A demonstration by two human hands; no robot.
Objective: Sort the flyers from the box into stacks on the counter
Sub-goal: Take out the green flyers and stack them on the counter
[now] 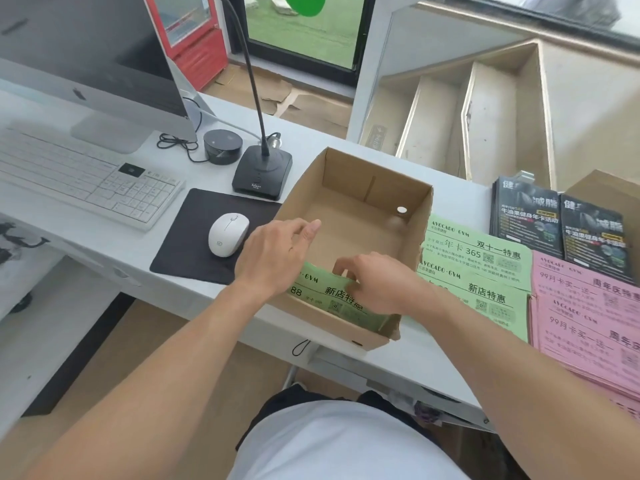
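1. Setting: a white desk [446,202] by a glass front, seen from the head camera. It carries a monitor [86,53], a keyboard [79,174], a mouse [228,234] on a dark pad [187,244] and a desk microphone [261,171].
2. Box [356,216]: open cardboard, at the desk's near edge. Its floor is nearly bare, apart from a small round object [401,210] in the far right corner.
3. Task object: a green flyer [329,292] leans against the near wall inside the box and appears to be the last one there.
4. Left hand [277,251]: over the near left corner of the box, fingers loosely curved. Whether it touches the flyer or the rim cannot be told.
5. Right hand [377,282]: fingers curled over the flyer's top edge, apparently pinching it.
6. Sorted stacks, right of the box: a green stack [485,271], a pink stack [581,320] and dark leaflets [561,223] behind.
7. Technique (judgement): lift the sheet straight up along the wall, supporting its free end with the left hand so that it does not buckle. Then lay it square on the green stack, matching the printed heading.
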